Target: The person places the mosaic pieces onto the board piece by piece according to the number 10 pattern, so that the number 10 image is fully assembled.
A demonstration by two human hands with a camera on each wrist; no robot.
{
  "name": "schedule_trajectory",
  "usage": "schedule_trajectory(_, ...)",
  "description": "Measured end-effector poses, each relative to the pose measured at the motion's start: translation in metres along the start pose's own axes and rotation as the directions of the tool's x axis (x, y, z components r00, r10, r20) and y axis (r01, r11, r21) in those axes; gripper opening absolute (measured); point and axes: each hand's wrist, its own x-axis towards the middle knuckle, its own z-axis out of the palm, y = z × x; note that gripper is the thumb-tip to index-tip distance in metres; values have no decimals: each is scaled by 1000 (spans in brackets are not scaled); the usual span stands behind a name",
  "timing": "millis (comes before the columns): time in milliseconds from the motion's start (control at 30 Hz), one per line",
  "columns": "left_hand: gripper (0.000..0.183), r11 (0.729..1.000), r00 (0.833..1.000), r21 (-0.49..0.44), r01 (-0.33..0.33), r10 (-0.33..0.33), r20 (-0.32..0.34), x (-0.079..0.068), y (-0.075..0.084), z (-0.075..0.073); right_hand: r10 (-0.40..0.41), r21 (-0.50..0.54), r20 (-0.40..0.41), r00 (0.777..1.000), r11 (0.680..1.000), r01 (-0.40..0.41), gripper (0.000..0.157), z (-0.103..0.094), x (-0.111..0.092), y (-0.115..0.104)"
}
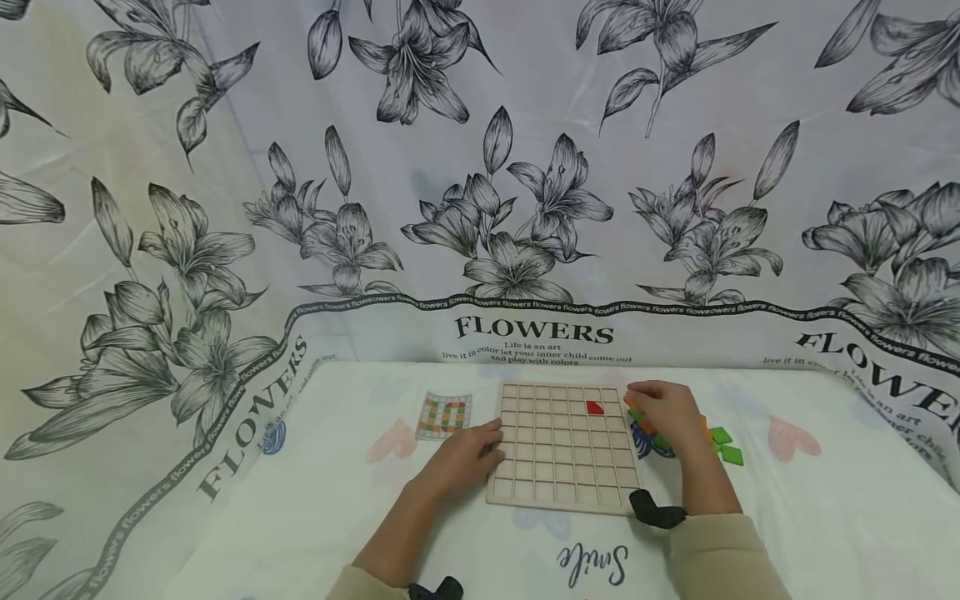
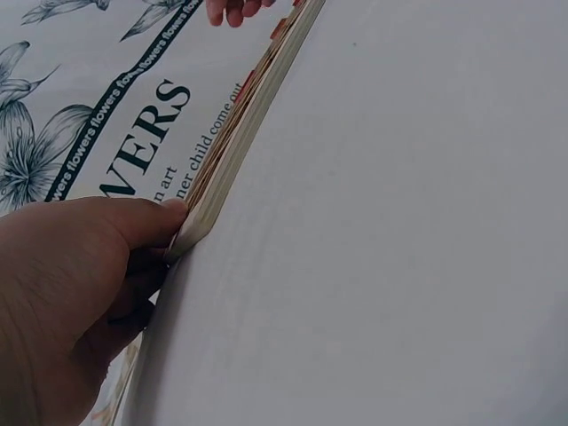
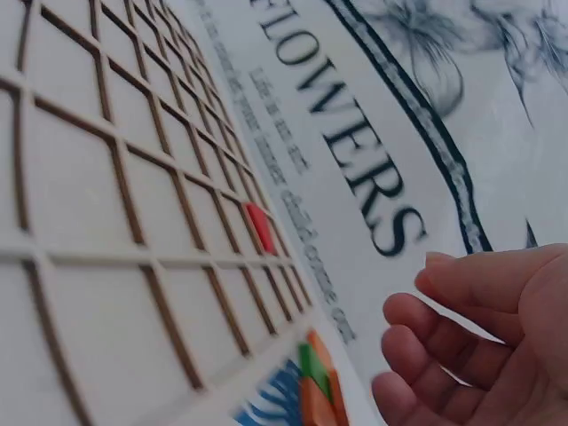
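A square wooden grid board (image 1: 562,450) lies on the cloth. One red tile (image 1: 595,407) with a curved edge sits in a compartment near its far right corner. At the board's left side, my left hand (image 2: 80,284) grips the edge with thumb and fingers. My right hand (image 1: 666,412) hovers past the board's far right corner, over loose orange and green tiles. In the right wrist view its fingers (image 3: 426,324) are loosely bent, with nothing visible between them and the thumb. Part of the tile pile is hidden under this hand in the head view.
A small pattern card (image 1: 444,415) with coloured squares lies left of the board. Green tiles (image 1: 731,455) spread out to the right of my right wrist. Behind the table hangs a flower-printed cloth (image 1: 517,208).
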Motion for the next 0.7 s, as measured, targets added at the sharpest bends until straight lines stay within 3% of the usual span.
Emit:
schedule_trajectory(100, 42, 1000, 1000, -4, -5, 5, -3, 1, -1, 0, 37, -41, -39, 999, 998, -39, 44, -14, -1, 8)
schedule_trajectory(233, 42, 1000, 1000, -11, 0, 0, -5, 1, -2, 0, 75, -128, -4, 997, 989, -75, 44, -24, 2, 21)
schedule_trajectory(533, 43, 1000, 1000, -5, -14, 14, -6, 0, -1, 0, 64, -352, 88, 994, 935, -30, 62, -14, 13, 32)
schedule_trajectory(700, 43, 1000, 1000, -10, 0, 0, 1, 0, 1, -1, 56, -380, 102, 993, 925, -13, 57, -11, 13, 32)
